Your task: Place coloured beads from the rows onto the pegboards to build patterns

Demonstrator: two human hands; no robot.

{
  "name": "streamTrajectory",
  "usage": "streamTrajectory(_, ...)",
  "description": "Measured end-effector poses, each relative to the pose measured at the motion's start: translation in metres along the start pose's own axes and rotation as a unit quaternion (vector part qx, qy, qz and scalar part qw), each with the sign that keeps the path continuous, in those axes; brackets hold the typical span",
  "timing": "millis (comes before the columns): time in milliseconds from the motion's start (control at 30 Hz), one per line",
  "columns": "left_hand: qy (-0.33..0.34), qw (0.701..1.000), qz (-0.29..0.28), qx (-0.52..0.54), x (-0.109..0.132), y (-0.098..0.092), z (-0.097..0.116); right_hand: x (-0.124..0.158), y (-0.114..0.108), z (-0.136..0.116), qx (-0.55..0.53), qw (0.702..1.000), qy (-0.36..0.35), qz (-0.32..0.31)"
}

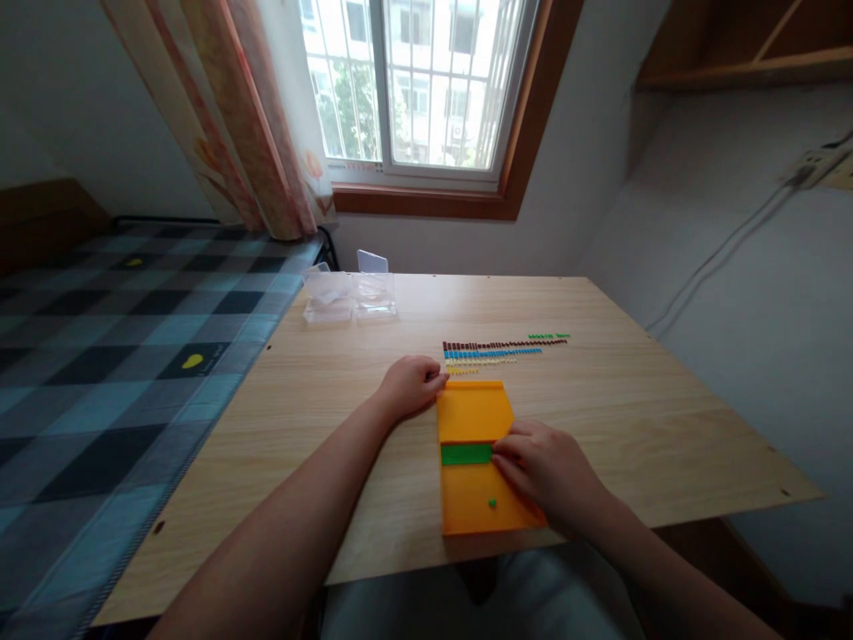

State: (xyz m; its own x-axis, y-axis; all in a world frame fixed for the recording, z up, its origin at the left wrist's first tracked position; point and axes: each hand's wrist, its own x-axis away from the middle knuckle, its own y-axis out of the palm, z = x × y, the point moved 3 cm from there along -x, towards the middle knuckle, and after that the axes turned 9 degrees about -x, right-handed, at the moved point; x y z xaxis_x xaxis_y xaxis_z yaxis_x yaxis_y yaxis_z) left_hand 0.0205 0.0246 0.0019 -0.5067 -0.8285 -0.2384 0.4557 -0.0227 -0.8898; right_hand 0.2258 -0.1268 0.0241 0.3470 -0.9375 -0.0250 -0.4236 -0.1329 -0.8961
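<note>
An orange tray (474, 416) with a raised rim lies near the table's front edge. Across its middle runs a flat green strip (465, 455), and one small green piece (492, 503) sits on the lower part of the tray. My right hand (550, 462) is closed in a pinch at the strip's right end, its palm covering the tray's right side. Against the tray's far left corner rests my left hand (411, 386), fingers curled together; whatever lies between those fingertips is hidden. Just beyond it are rows of tiny brown pieces (490, 345), blue pieces (480, 353) and yellow pieces (461, 372).
Clear plastic boxes (377, 298) with raised lids stand at the table's far left. A short row of green pieces (548, 336) lies behind the brown row. Left of the wooden table (640, 400) is a checked bed (200, 311); a wall borders it on the right.
</note>
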Motion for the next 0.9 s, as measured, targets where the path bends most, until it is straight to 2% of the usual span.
streamTrajectory(367,0.004,1.000,-0.002,-0.002,-0.0001,0.0013,-0.0008,-0.0005,0.0046,-0.0012,-0.014,1.000,0.009,0.008)
streamTrajectory(900,0.010,1.000,-0.012,-0.020,-0.0003,0.0003,0.0000,0.0023,0.0027,-0.0026,-0.041,0.999,-0.017,0.013)
